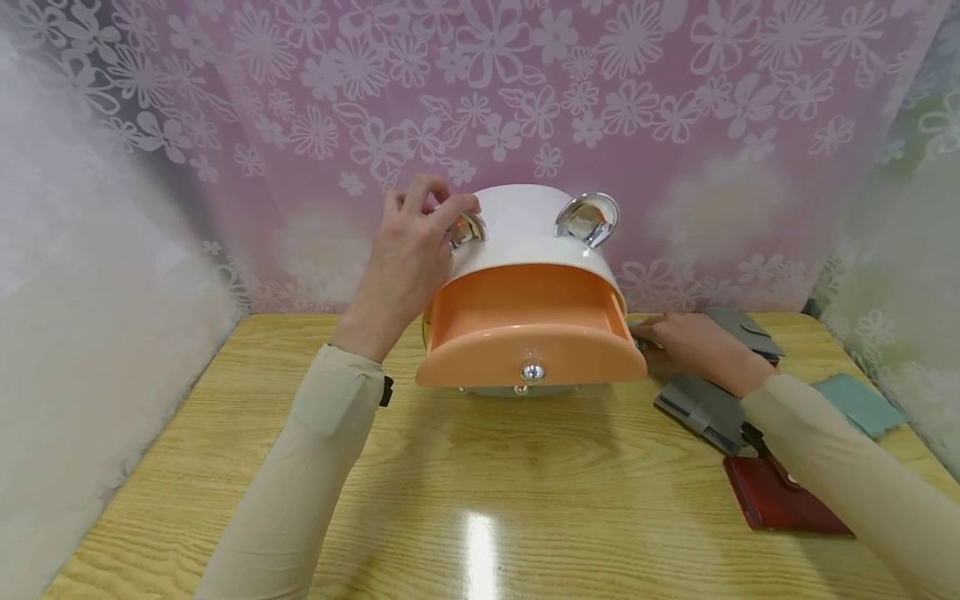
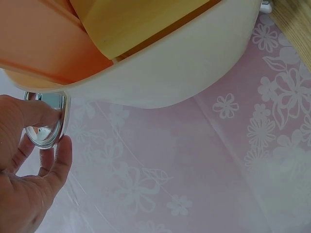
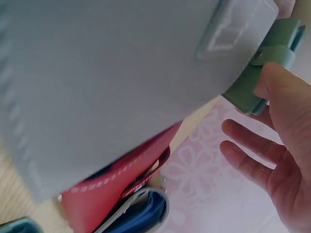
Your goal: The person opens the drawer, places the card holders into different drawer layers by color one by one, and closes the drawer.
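A white storage box with two shiny silver ears stands at the back of the table. Its upper orange drawer is pulled out, with a silver knob on the front; I see nothing inside the visible part. My left hand pinches the left silver ear between thumb and fingers. To the right of the box, my right hand holds a small green wallet by its end, thumb on top. In the head view most of this wallet is hidden behind the drawer and fingers.
Around my right forearm lie a grey wallet, a darker grey one farther back, a teal one and a red one. A flowered pink curtain hangs just behind the wooden table.
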